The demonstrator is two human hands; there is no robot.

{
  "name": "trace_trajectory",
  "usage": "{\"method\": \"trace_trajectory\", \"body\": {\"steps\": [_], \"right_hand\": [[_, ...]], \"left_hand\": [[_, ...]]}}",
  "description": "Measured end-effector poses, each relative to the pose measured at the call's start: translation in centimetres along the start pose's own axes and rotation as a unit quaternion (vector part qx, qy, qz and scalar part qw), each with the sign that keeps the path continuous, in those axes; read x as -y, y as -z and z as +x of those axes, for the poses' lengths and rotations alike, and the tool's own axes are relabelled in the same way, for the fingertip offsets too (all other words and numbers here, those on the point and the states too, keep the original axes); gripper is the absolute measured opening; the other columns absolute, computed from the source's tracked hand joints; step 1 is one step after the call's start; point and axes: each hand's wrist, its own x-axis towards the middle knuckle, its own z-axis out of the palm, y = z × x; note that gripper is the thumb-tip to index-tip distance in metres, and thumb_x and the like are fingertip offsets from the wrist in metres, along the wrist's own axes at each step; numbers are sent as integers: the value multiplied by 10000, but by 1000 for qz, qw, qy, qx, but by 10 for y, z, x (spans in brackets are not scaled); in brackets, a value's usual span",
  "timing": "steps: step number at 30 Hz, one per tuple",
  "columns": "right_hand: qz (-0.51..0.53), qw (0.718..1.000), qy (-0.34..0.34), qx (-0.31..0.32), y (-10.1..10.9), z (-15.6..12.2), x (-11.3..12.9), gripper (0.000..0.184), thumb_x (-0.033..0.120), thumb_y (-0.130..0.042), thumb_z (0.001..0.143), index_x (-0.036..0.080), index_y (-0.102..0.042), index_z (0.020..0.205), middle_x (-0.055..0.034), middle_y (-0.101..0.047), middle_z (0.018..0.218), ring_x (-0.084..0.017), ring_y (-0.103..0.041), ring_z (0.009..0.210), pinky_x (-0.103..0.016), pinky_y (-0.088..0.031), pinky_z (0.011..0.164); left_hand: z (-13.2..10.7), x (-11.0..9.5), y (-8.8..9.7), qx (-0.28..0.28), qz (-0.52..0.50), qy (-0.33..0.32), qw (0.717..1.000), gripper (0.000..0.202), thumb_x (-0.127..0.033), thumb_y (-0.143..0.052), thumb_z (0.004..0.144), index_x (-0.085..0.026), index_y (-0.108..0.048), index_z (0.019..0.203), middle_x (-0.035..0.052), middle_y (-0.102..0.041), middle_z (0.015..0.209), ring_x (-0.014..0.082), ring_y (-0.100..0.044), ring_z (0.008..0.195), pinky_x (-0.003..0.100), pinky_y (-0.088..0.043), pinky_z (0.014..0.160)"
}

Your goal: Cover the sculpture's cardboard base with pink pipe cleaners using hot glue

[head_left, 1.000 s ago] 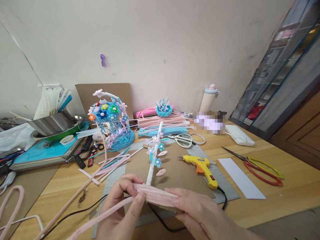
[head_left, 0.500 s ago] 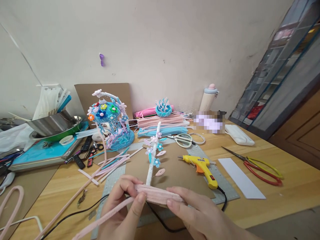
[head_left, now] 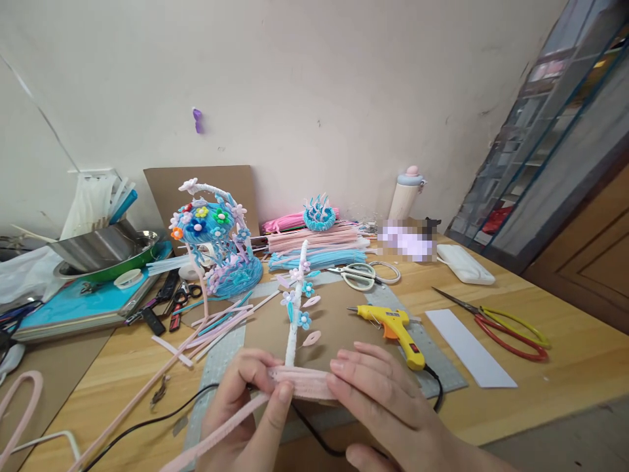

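Note:
My left hand pinches the left end of a flat pink pipe-cleaner coil, thumb on the near side. A loose pink pipe-cleaner tail runs down-left from that pinch. My right hand is closed over the coil's right end, fingers lying across its top. A white stem with small blue and pink flowers rises from the coil and leans away from me. Both hands hover over a brown cardboard sheet.
A yellow glue gun lies right of the hands, its black cord looping under them. Scissors, red-handled shears, white paper strip, blue flower ornament, pipe-cleaner bundles and a steel bowl crowd the wooden table.
My right hand has slid forward and left, so its fingers now cover the top of the coil's right end. The view has shifted slightly.

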Motion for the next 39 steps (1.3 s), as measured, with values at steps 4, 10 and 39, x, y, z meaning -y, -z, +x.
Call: {"method": "trace_trajectory", "body": {"steps": [4,10,39], "right_hand": [[-19,998,51,-24,-6,10,-2,357,332,-474,1044,127,-689,1242,-61,-800,1059,-185,-661,1141,-337,-241,1241],[2,996,12,-89,-19,17,2,335,289,-425,1070,167,-729,1141,-36,-789,946,-168,-688,953,-335,-303,1131],[67,990,60,-110,-22,18,2,354,341,-318,1104,213,-646,1059,-17,-841,1010,-174,-727,1158,-446,-275,1257]], "left_hand": [[-1,0,-2,7,-6,-20,1000,242,-348,-734,874,-229,-588,722,2,-605,893,148,-626,785,216,-506,738],[1,-2,-5,-4,-5,-38,999,232,-331,-740,868,-229,-595,718,-2,-612,881,140,-619,759,208,-507,720],[0,-2,-5,6,-20,-8,1000,276,-390,-766,832,-215,-607,689,17,-614,849,163,-629,717,244,-517,683]]}}
